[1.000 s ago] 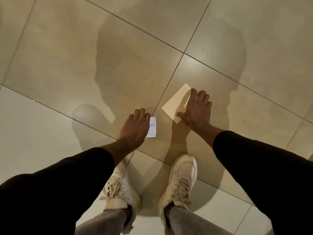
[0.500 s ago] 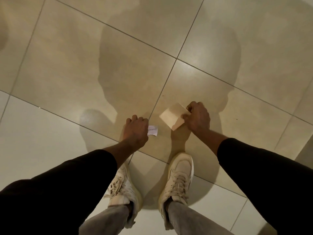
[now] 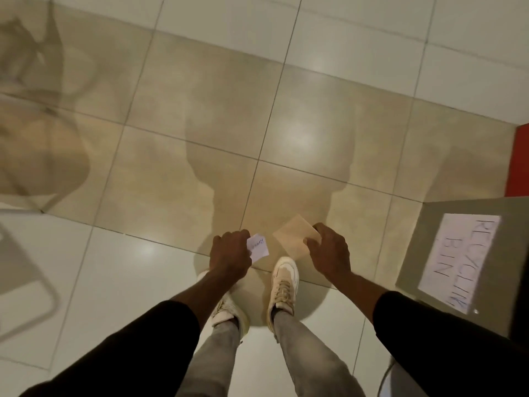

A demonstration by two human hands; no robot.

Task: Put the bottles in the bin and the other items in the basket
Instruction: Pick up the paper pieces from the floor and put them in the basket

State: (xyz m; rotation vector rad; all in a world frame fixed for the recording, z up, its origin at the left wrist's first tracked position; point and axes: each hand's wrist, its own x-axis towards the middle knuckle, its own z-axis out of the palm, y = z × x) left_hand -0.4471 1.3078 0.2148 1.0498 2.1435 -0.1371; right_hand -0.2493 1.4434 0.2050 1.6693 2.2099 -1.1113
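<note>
Glossy tiled floor [image 3: 143, 267]; cream sneakers [image 3: 283, 282] (laced) stand on it; red panel [image 3: 519, 161] far right.

Floor [image 3: 286, 116] ahead is open. Bin [image 3: 419, 253] blocks close right. Blurred chair frame [image 3: 53, 298] stands left, well apart.

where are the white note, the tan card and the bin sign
white note [image 3: 258, 247]: head view, middle of the slip
tan card [image 3: 293, 236]: head view, middle of its face
bin sign [image 3: 461, 262]: head view, centre of the paper

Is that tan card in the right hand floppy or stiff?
Probably fairly stiff: the tan card juts out flat though the right hand pinches only one edge. Likely very light, as a pinch alone carries it.
</note>
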